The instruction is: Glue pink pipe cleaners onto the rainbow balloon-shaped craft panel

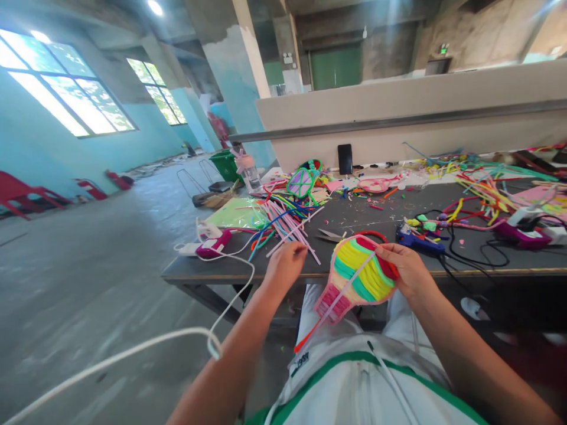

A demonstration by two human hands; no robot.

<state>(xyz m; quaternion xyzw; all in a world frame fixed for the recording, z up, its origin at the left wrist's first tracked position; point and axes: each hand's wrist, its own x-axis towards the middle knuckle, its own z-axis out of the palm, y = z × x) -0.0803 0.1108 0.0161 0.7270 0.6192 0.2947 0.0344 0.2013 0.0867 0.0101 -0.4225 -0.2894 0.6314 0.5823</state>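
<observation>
Right hand (405, 268) grips the upper right rim of the striped balloon-shaped craft piece (361, 274), held tilted over the lap at the table's near edge. Left hand (287, 262) is curled at that edge, apart from the piece; whether its fingers pinch anything cannot be told. Scissors (331, 236) lie just beyond the piece; blue glue gun (419, 239) to the right, near the edge. Pipe cleaners (290, 221) are heaped left of centre. Dark tabletop (349, 212) shows bare surface between heap and glue gun. Farther: clear bottle (251, 177), seemingly holding some liquid, though blurred; green bin (225, 165), contents not discernible.
</observation>
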